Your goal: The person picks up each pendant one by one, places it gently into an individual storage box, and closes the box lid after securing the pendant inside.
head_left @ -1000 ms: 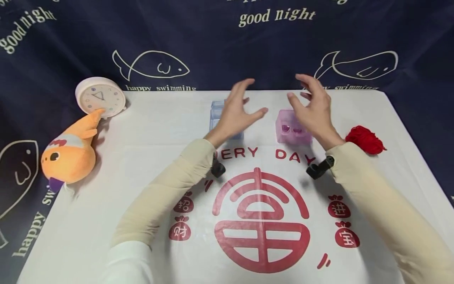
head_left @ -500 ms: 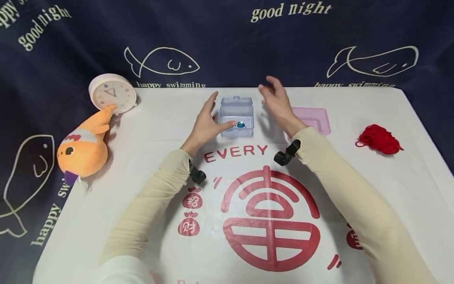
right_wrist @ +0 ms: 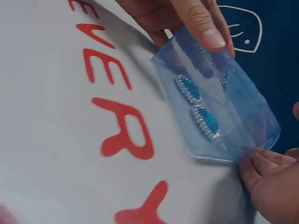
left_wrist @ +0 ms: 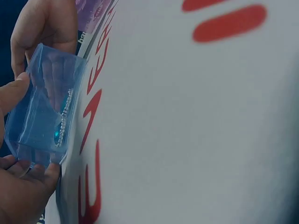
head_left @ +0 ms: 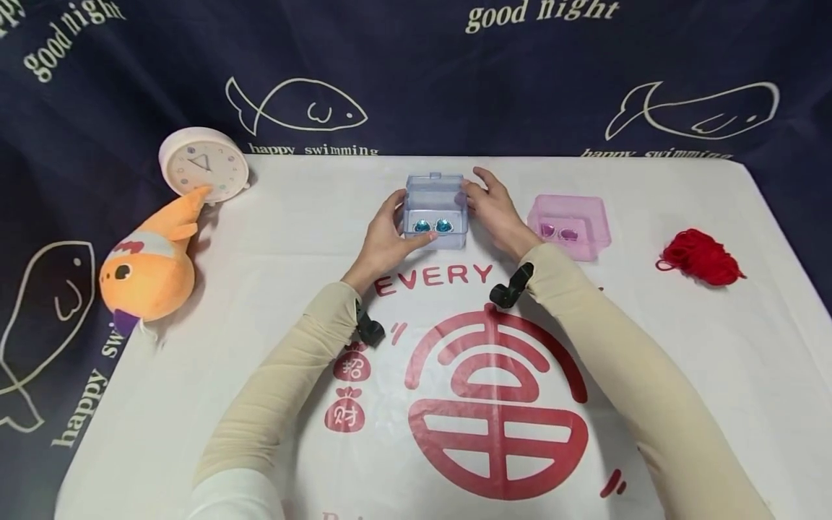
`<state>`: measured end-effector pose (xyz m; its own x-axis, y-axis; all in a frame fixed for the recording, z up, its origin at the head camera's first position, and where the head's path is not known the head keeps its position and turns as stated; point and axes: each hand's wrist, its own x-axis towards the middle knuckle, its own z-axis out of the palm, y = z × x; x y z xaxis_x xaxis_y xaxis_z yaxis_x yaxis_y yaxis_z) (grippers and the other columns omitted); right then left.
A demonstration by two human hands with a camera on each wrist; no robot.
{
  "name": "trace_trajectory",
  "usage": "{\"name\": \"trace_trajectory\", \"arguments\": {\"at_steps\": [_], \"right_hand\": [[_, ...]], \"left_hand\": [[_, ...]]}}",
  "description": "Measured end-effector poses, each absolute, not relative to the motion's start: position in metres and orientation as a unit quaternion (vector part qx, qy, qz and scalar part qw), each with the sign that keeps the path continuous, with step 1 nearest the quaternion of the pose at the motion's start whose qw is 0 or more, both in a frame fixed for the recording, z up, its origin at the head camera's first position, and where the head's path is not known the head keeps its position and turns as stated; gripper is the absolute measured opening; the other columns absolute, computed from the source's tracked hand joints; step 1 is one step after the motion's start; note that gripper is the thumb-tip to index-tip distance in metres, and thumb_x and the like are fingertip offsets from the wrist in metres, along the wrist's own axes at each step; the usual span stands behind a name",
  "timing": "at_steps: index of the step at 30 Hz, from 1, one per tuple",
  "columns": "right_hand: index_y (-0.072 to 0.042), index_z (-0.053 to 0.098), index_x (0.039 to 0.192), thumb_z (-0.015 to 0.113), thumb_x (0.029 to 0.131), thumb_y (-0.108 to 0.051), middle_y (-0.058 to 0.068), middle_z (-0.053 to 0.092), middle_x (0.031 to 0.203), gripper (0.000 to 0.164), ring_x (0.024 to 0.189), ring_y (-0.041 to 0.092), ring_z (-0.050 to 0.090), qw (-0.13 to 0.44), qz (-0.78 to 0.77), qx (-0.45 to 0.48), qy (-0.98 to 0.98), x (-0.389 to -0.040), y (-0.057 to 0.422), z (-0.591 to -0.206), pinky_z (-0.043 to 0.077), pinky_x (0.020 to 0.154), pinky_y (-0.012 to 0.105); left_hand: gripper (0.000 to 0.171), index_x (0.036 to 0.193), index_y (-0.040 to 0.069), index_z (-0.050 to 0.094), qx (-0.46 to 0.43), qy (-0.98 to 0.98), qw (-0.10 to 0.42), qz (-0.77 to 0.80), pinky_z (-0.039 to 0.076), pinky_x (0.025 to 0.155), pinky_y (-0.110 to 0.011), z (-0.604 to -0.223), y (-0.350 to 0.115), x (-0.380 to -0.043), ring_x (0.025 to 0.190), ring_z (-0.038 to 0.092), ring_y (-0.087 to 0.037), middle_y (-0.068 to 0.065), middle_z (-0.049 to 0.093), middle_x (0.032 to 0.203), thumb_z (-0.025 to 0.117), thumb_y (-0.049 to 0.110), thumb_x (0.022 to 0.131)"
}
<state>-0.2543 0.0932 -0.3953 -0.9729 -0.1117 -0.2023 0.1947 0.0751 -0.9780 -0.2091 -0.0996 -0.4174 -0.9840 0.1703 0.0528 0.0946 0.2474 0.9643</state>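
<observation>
A clear blue plastic box [head_left: 435, 196] stands at the back middle of the table, its lid raised at the rear. Inside lie two blue gems [right_wrist: 205, 119] with sparkling beaded edges. My left hand [head_left: 383, 242] grips the box's left side, thumb across the front. From the other side, my right hand [head_left: 495, 213] holds the right wall, and some of its fingers show through the plastic in the left wrist view. To the right sits an opened pink plastic box [head_left: 578, 209] with two pink gems [head_left: 559, 233] inside.
A bundle of red yarn [head_left: 702, 258] lies at the far right. At the left back are a round white clock [head_left: 205, 166] and an orange plush toy [head_left: 149, 267]. A dark blue printed cloth [head_left: 416, 79] hangs behind the white table [head_left: 214, 332].
Both hands have moved to the blue box and now hold its sides. The right hand has left the pink box, which now stands open. The head view has shifted a little.
</observation>
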Motion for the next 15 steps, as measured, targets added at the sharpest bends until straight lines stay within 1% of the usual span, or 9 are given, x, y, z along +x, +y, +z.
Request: {"name": "trace_trajectory", "arguments": {"at_steps": [2, 6, 9, 11, 13, 15], "right_hand": [[-0.007, 0.020, 0.153, 0.045, 0.101, -0.020, 0.021, 0.041, 0.148, 0.059, 0.133, 0.032, 0.048, 0.105, -0.693, 0.034, 0.713, -0.256, 0.093, -0.392, 0.039, 0.113, 0.035], [-0.008, 0.024, 0.152, 0.045, 0.102, -0.022, 0.019, 0.044, 0.147, 0.056, 0.131, 0.033, 0.050, 0.086, -0.712, 0.035, 0.696, -0.258, 0.092, -0.383, 0.041, 0.111, 0.038], [-0.014, 0.028, 0.151, 0.042, 0.103, -0.032, 0.014, 0.048, 0.146, 0.053, 0.128, 0.032, 0.053, 0.087, -0.711, 0.034, 0.697, -0.259, 0.091, -0.376, 0.041, 0.111, 0.041], [-0.018, 0.033, 0.149, 0.040, 0.103, -0.039, 0.014, 0.051, 0.143, 0.050, 0.125, 0.033, 0.056, 0.089, -0.714, 0.030, 0.694, -0.260, 0.090, -0.373, 0.041, 0.111, 0.045], [-0.022, 0.038, 0.146, 0.038, 0.102, -0.047, 0.013, 0.054, 0.141, 0.051, 0.124, 0.032, 0.057, 0.091, -0.713, 0.034, 0.694, -0.260, 0.088, -0.370, 0.041, 0.109, 0.049], [-0.024, 0.041, 0.144, 0.037, 0.100, -0.053, 0.012, 0.057, 0.138, 0.053, 0.122, 0.032, 0.059, 0.090, -0.711, 0.039, 0.697, -0.262, 0.087, -0.367, 0.042, 0.107, 0.051]], "left_hand": [[0.092, 0.149, 0.001, 0.025, 0.081, 0.783, 0.033, 0.616, 0.037, 0.114, -0.028, -0.417, -0.099, -0.210, 0.142, 0.037, -0.027, -0.016, 0.035, 0.152, 0.082, 0.007, 0.076], [0.093, 0.148, 0.002, 0.027, 0.073, 0.779, 0.037, 0.621, 0.037, 0.114, -0.027, -0.417, -0.098, -0.209, 0.142, 0.036, -0.026, -0.014, 0.034, 0.153, 0.083, 0.007, 0.075], [0.094, 0.149, 0.004, 0.027, 0.064, 0.785, 0.040, 0.615, 0.036, 0.114, -0.027, -0.417, -0.098, -0.209, 0.143, 0.036, -0.025, -0.013, 0.034, 0.154, 0.084, 0.009, 0.074], [0.095, 0.149, 0.005, 0.027, 0.058, 0.788, 0.040, 0.611, 0.036, 0.115, -0.028, -0.417, -0.099, -0.209, 0.142, 0.037, -0.025, -0.013, 0.034, 0.154, 0.084, 0.011, 0.074], [0.095, 0.149, 0.006, 0.028, 0.054, 0.791, 0.039, 0.608, 0.036, 0.115, -0.030, -0.417, -0.099, -0.209, 0.142, 0.037, -0.025, -0.013, 0.036, 0.153, 0.085, 0.012, 0.073], [0.095, 0.149, 0.006, 0.028, 0.054, 0.792, 0.038, 0.607, 0.036, 0.115, -0.030, -0.417, -0.100, -0.210, 0.142, 0.038, -0.026, -0.013, 0.036, 0.153, 0.085, 0.012, 0.073]]}}
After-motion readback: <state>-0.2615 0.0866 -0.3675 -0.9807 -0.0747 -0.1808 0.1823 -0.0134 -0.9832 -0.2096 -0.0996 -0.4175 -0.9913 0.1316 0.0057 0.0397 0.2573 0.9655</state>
